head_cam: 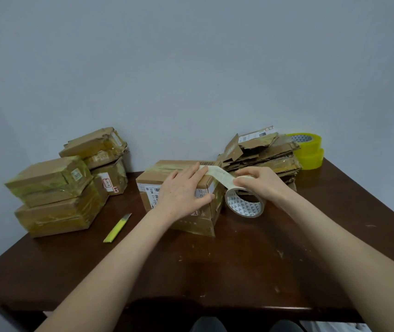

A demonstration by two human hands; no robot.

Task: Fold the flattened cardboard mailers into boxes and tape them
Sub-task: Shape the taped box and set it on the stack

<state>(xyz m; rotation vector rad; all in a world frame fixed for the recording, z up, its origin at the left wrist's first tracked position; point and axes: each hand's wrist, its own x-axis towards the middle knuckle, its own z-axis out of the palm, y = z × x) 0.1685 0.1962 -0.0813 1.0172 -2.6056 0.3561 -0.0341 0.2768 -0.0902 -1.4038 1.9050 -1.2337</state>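
Box in work: a folded cardboard box (154,174) stands mid-table, with old labels on its near face and yellowish tape along its top.
Left hand: the left hand (184,192) lies flat over the box's near top edge, fingers straight and spread, fingertips pressing the tape end onto the top.
Right hand: the right hand (260,183) is just right of the box, fingers curled over the tape roll (245,204) and gripping it.
Roll: on edge, low beside the box's right corner; I cannot tell if it touches the table (215,264).
Tape strip: the pulled-out strip (217,173) runs from the roll up to the box top.
Flattened mailers: a ragged pile of flattened mailers (260,152) sits behind the right hand.
Finished: taped boxes (57,192) are stacked at the left.
Spare tape: two yellow rolls (309,150) are stacked behind the pile.
Knife: a yellow utility knife (117,228) lies between the stacks and the box.
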